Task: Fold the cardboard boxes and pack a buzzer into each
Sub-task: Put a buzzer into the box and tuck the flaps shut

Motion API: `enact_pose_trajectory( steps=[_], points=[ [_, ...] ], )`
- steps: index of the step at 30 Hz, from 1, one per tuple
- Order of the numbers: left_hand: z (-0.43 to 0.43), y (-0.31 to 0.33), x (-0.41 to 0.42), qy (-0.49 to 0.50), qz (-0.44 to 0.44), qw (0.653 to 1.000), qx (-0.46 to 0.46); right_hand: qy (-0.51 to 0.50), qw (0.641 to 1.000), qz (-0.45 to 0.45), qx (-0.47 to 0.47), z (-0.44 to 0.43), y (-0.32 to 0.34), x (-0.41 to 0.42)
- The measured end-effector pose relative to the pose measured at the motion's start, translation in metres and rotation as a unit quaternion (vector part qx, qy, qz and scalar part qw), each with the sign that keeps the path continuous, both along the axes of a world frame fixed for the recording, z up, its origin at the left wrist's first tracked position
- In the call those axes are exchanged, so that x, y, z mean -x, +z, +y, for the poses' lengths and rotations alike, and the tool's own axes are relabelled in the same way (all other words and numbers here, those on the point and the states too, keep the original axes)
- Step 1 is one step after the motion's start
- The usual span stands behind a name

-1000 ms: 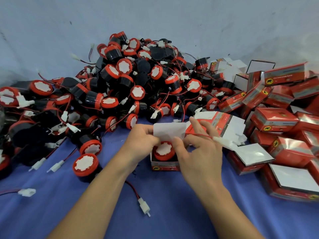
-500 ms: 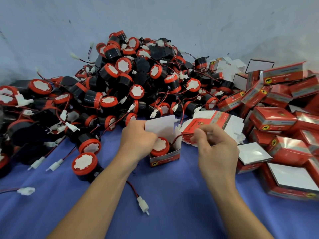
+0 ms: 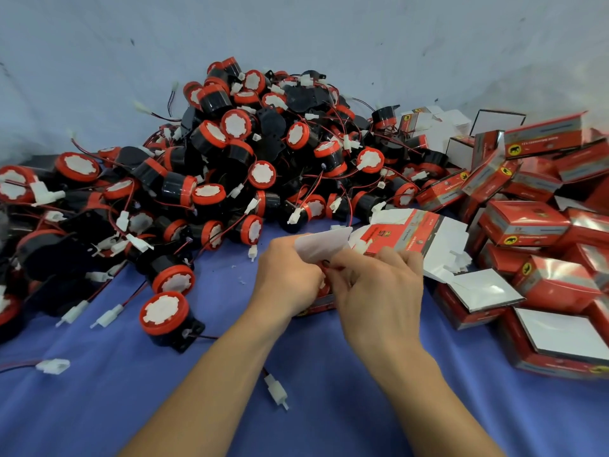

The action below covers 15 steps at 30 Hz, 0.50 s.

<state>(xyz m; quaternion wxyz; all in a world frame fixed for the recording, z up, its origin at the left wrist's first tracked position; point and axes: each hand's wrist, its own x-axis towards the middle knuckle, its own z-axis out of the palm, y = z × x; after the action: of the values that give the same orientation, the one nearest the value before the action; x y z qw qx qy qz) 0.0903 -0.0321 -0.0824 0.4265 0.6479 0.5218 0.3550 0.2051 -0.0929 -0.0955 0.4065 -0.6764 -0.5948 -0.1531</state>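
A small red cardboard box (image 3: 317, 305) stands on the blue cloth between my hands, its white lid flap (image 3: 324, 247) raised. My left hand (image 3: 286, 275) grips the box's left side at the flap. My right hand (image 3: 379, 291) covers the box opening, fingers curled, pinching the red wire (image 3: 330, 266) of the buzzer inside. The buzzer itself is almost wholly hidden by both hands. Behind the hands lies a stack of flat unfolded boxes (image 3: 413, 232).
A big pile of red-and-black buzzers (image 3: 247, 159) with wires fills the left and back. One loose buzzer (image 3: 164, 316) stands near my left forearm, and a white connector (image 3: 276, 390) lies on the cloth. Folded red boxes (image 3: 527, 225) crowd the right side.
My right hand has moved left from beside the box to over its opening, bringing the wire with it. The left hand kept its hold on the box.
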Motion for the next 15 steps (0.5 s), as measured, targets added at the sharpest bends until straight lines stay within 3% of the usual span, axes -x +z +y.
enact_pose_trajectory(
  steps=[7,9,15],
  points=[
    [0.006,0.000,0.005,0.035,0.031,0.998,0.032,0.071,0.997,-0.025,-0.013,0.000,0.004,-0.010],
    [0.007,0.000,0.006,0.033,0.026,0.998,0.037,0.091,0.994,-0.057,0.020,0.000,0.006,-0.007],
    [0.013,-0.001,0.008,0.065,0.039,0.996,0.049,0.030,0.971,-0.199,0.129,-0.003,0.029,-0.010]
  ],
)
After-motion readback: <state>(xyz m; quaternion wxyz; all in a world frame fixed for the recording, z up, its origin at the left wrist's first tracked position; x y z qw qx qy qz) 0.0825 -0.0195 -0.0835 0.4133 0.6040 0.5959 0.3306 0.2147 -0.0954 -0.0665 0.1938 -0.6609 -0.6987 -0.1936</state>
